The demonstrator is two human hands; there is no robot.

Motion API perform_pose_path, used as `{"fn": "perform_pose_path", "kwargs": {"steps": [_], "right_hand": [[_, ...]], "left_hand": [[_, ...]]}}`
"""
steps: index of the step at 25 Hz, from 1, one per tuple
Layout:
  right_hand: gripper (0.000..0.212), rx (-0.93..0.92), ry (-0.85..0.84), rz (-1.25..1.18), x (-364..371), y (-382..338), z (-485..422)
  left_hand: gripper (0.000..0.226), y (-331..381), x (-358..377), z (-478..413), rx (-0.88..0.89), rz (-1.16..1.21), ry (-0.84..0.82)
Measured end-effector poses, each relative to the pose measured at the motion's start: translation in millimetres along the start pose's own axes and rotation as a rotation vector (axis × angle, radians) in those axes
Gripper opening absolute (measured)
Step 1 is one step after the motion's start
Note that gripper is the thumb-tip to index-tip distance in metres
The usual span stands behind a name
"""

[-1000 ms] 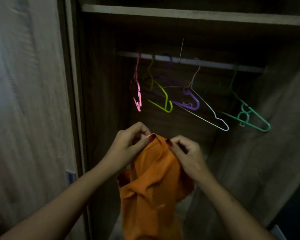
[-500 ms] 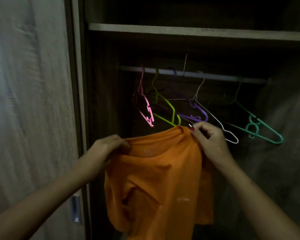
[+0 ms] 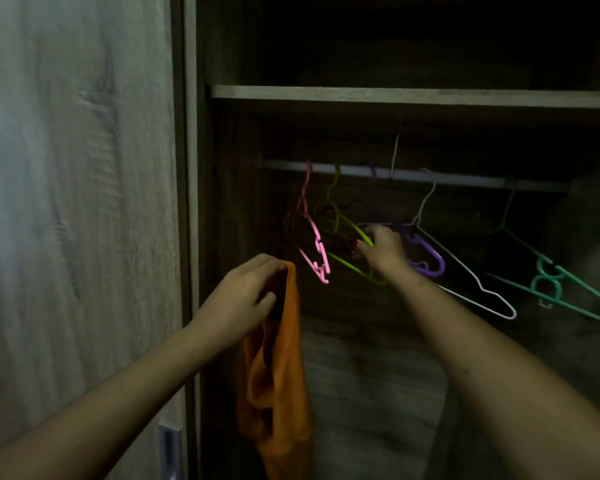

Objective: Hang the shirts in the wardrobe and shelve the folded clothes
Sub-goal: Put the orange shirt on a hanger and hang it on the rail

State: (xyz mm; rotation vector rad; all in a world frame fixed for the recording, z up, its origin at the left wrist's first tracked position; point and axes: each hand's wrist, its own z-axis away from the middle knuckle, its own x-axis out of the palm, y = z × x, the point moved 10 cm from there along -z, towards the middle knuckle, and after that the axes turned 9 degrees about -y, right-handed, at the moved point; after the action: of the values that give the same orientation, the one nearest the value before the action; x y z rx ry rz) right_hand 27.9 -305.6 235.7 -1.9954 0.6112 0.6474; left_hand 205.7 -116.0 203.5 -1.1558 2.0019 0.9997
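One orange cloth shirt (image 3: pixel 274 375) hangs from your left hand (image 3: pixel 243 299), which pinches its top edge in front of the dark wooden wardrobe (image 3: pixel 413 97). Your right hand (image 3: pixel 383 252) curls round a yellow-green plastic hanger (image 3: pixel 352 224) on the grey metal rail (image 3: pixel 465 179).
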Motion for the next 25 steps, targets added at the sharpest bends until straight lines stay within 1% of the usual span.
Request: {"fn": "perform_pose_path", "kwargs": {"steps": [3,5,8,10,12,13,15,18,21,23,25], "right_hand": [[0.021,-0.039,0.088,0.011,-3.2,-10.6,1.4],[0.019,-0.076,0.140,-0.105,-10.6,-13.5,15.8],[0.013,-0.181,0.243,-0.289,-8.6,8.0,63.8],[0.012,-0.175,0.222,-0.323,14.2,40.9,90.8],[0.016,-0.079,0.173,-0.351,33.4,77.5,100.1],[0.015,-0.035,0.166,-0.348,35.2,91.3,102.1],[0.011,-0.010,0.179,-0.343,26.6,105.6,111.8],[0.019,-0.045,0.275,-0.391,5.9,118.9,146.9],[0.030,-0.028,0.397,-0.394,-14.1,124.4,181.9],[0.029,-0.028,0.462,-0.516,-27.9,116.5,197.9],[0.024,-0.072,0.465,-0.745,-40.8,93.9,207.7]], "left_hand": [[0.049,-2.9,-2.3,0.6,-0.031,0.009,-0.042],[0.052,-4.8,-1.7,0.5,-0.038,-0.009,-0.068],[0.053,-7.5,2.3,-0.4,-0.050,0.005,-0.108],[0.052,-9.6,6.8,-1.3,-0.054,0.038,-0.128],[0.053,-9.3,14.9,-2.2,-0.072,0.052,-0.170],[0.053,-8.7,20.2,-2.8,-0.085,0.083,-0.200],[0.054,-8.9,34.0,-3.2,-0.145,0.214,-0.279],[0.055,-9.5,59.6,3.5,-0.268,0.408,-0.401],[0.056,6.3,78.8,10.3,-0.304,0.501,-0.479],[0.057,17.8,91.2,14.5,-0.338,0.563,-0.547],[0.060,28.6,105.5,19.0,-0.371,0.614,-0.624]]}}
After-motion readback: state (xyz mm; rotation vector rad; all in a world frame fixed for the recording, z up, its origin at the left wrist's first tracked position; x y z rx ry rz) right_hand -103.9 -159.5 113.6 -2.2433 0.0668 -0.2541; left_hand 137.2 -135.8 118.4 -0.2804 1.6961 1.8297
